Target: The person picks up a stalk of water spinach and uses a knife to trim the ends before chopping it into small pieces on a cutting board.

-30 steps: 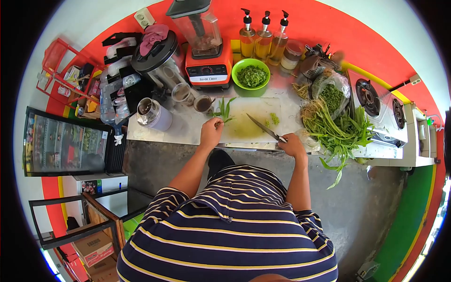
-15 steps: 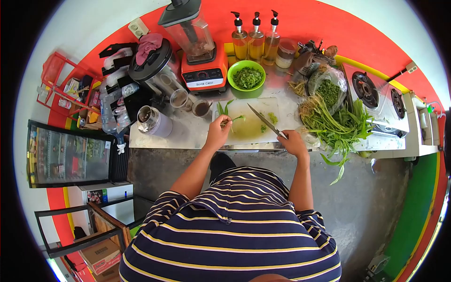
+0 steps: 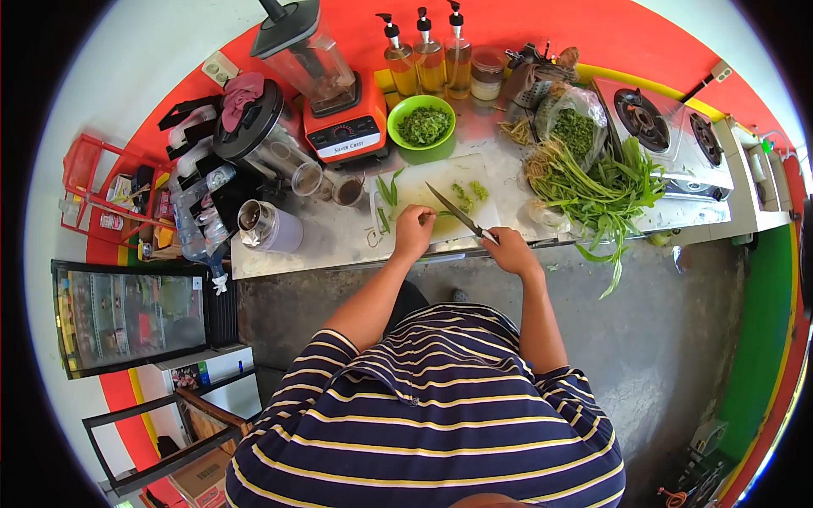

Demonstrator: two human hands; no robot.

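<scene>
My left hand (image 3: pixel 413 233) is closed in a pinch at the front edge of the white cutting board (image 3: pixel 415 176), with a bit of green stem showing at its fingertips. In my right hand (image 3: pixel 512 251) is the handle of a kitchen knife (image 3: pixel 457 213); its blade slants up and left over the board, the tip beyond my left fingertips. Long green leaves (image 3: pixel 388 190) lie on the board's left side. Small chopped green pieces (image 3: pixel 470 195) are scattered to the right of the blade.
Behind the board stands a green bowl (image 3: pixel 396 127) of chopped greens, beside an orange blender (image 3: pixel 343 135). A heap of leafy greens (image 3: pixel 584 182) overhangs the counter's front edge at right, near a gas stove (image 3: pixel 669 152). Cups and a metal-topped container (image 3: pixel 275 229) stand at left.
My left hand has moved right, closer to the knife, and the stem it held up is now mostly hidden. More leaves show on the board's left side. The whole view has shifted.
</scene>
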